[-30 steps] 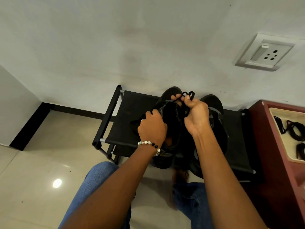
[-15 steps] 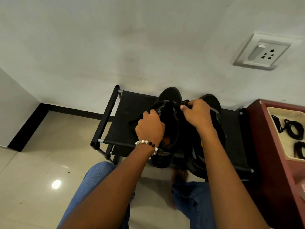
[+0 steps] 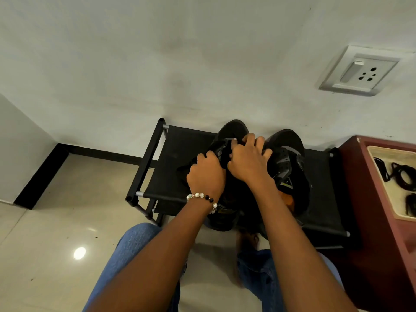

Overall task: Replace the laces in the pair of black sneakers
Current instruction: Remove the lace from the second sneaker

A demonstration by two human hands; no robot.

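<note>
Two black sneakers stand side by side on a low black rack (image 3: 180, 154), toes toward the wall. My left hand (image 3: 206, 176), with a bead bracelet at the wrist, grips the left side of the left sneaker (image 3: 234, 129) near its tongue. My right hand (image 3: 248, 161) lies over that sneaker's lacing area with its fingers curled down; the lace under them is hidden. The right sneaker (image 3: 290, 158) has grey panels and stands free beside my right hand.
A dark red cabinet (image 3: 364, 199) stands at the right, bearing a cream tray (image 3: 391, 199) with several coiled black laces (image 3: 403, 176). The wall with a socket plate (image 3: 360, 70) is close behind the rack. My knees in blue jeans are below, over a glossy tiled floor.
One second ago my right hand held a black lace loop up above the sneaker's toe. It has come down and left onto the lacing area. My left hand kept its grip.
</note>
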